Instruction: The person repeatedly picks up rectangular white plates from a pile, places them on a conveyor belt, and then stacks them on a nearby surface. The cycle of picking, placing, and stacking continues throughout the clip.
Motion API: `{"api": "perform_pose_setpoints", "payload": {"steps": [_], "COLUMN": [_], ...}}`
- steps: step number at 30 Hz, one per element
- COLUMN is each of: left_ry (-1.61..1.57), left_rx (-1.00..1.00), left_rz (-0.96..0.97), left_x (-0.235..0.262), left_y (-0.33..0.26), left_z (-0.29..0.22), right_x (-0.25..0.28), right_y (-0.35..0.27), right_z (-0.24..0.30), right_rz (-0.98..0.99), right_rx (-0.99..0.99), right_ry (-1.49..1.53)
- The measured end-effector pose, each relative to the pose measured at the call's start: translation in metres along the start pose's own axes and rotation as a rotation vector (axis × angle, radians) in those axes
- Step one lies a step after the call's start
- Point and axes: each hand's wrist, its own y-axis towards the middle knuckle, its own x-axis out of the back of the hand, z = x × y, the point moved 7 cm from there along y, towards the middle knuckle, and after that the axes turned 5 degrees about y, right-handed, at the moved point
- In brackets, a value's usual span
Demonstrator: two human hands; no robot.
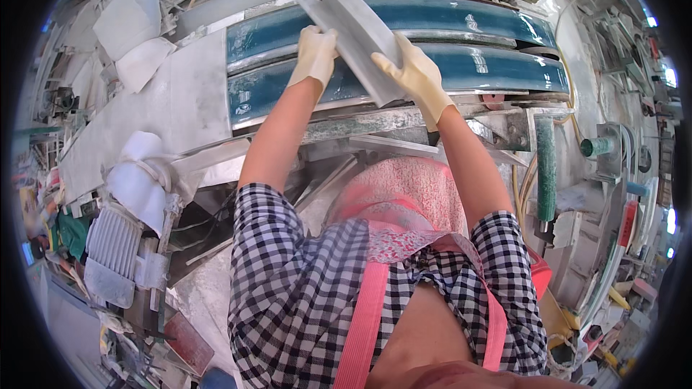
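My left hand, in a pale yellow rubber glove, grips the left edge of a long grey angle-shaped piece. From the other side my right hand, gloved alike, holds the right edge with its thumb lying on the grey face. The piece slants from upper left to lower right, its two faces meeting in a trough. Beneath it run two glossy teal-blue strips, the far one and the near one, set in a machine bed. Whether the piece touches them, I cannot tell.
A pale flat board adjoins the strips on the left. Along the near side runs a dusty metal rail. A green cylinder hangs at the right. A ribbed grey motor housing stands at the lower left.
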Motion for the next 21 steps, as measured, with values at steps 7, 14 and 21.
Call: {"api": "perform_pose_setpoints", "payload": {"steps": [7, 14, 21], "left_ry": [0.984, 1.705, 1.734], "left_rx": [-0.185, -1.478, -0.839], "left_rz": [0.055, 0.030, 0.504], "left_x": [-0.013, -0.079, -0.049], "left_y": [0.007, 0.035, 0.008], "left_z": [-0.061, -0.080, -0.092], "right_x": [0.006, 0.004, 0.014], "right_y": [-0.007, -0.006, -0.004], "right_z": [0.013, 0.010, 0.003], "right_rz": [0.114, 0.066, 0.215], "right_rx": [-0.112, -0.105, 0.165], "right_ry": [-0.154, -0.196, -0.176]}}
